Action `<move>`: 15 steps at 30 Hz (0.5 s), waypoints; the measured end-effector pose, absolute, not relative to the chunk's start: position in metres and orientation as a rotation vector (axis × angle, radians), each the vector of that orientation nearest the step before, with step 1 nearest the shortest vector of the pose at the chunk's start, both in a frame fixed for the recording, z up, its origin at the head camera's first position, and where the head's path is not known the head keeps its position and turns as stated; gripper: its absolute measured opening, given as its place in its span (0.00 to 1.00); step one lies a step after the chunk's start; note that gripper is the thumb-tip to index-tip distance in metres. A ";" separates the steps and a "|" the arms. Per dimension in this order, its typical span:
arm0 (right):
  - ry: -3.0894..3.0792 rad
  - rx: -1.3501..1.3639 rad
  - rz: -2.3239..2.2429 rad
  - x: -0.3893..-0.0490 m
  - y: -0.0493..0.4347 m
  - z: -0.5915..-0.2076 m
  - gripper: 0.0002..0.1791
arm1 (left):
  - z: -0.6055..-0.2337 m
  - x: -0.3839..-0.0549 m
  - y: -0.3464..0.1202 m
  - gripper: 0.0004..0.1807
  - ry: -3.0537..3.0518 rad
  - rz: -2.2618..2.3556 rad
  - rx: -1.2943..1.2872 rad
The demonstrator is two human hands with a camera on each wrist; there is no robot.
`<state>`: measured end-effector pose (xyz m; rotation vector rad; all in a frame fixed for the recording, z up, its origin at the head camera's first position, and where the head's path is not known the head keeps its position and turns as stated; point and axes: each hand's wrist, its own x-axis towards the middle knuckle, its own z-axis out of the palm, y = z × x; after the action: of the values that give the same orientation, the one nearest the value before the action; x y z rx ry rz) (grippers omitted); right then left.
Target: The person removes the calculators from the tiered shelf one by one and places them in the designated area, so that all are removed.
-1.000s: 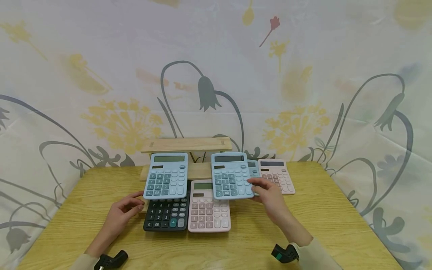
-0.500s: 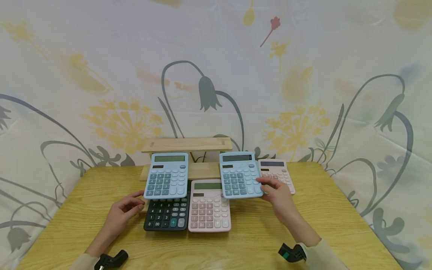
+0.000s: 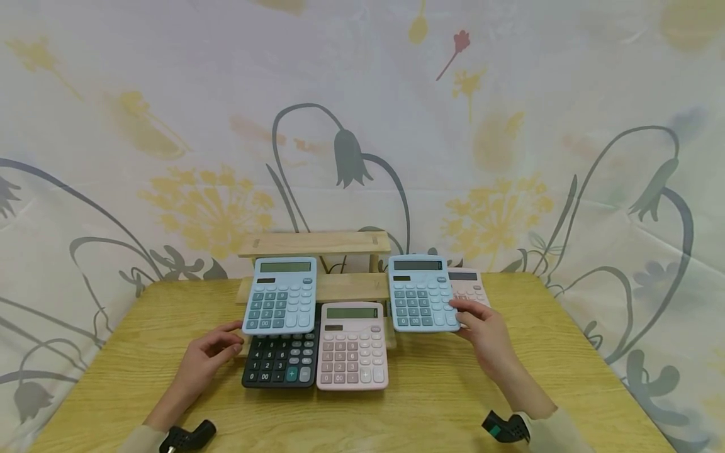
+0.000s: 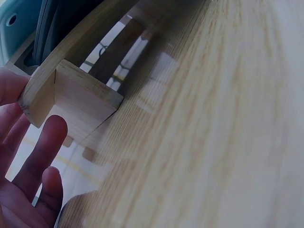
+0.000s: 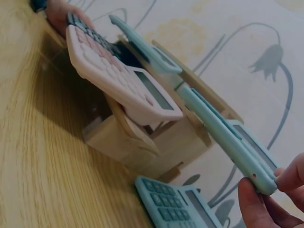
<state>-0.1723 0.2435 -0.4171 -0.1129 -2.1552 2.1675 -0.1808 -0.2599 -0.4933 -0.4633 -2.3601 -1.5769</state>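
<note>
- Your left hand (image 3: 205,355), fingers loosely bent, touches the left end of the tiered pale-wood rack (image 3: 317,243); best kept light.
- Your right hand (image 3: 484,336) pinches the light-blue rectangular plastic calculator (image 3: 423,294) beside the rack's right end; aim for level.
- Since half a second ago, it has moved right, hiding more of the pale-pink rectangular plastic calculator (image 3: 467,288) near the wood-grain desk's (image 3: 317,425) far edge.

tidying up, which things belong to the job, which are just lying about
Likely the job:
held rectangular blue calculator
tiered wooden rack
racked rectangular blue calculator
racked rectangular black calculator
racked rectangular pink calculator

Perhaps lying about:
loose rectangular blue calculator
loose rectangular pink calculator
</note>
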 end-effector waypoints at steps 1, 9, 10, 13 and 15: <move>-2.150 -0.121 2.170 -0.172 0.246 -0.417 0.18 | -0.493 -0.181 -0.260 0.02 -2.358 -1.576 -0.467; -2.152 -0.184 2.140 -0.167 0.264 -0.420 0.19 | -0.492 -0.180 -0.258 0.03 -2.338 -1.585 -0.483; -2.156 -0.196 2.137 -0.167 0.267 -0.421 0.18 | -0.492 -0.180 -0.258 0.03 -2.338 -1.588 -0.481; -2.175 -0.224 2.112 -0.166 0.276 -0.424 0.18 | -0.493 -0.180 -0.259 0.02 -2.342 -1.588 -0.480; -2.184 -0.229 2.096 -0.165 0.283 -0.425 0.19 | -0.493 -0.180 -0.259 0.02 -2.344 -1.585 -0.470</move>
<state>-0.1649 0.2827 -0.4250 -0.2290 -2.1845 2.0958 -0.1802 -0.2594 -0.4929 -0.4703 -2.3442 -1.5853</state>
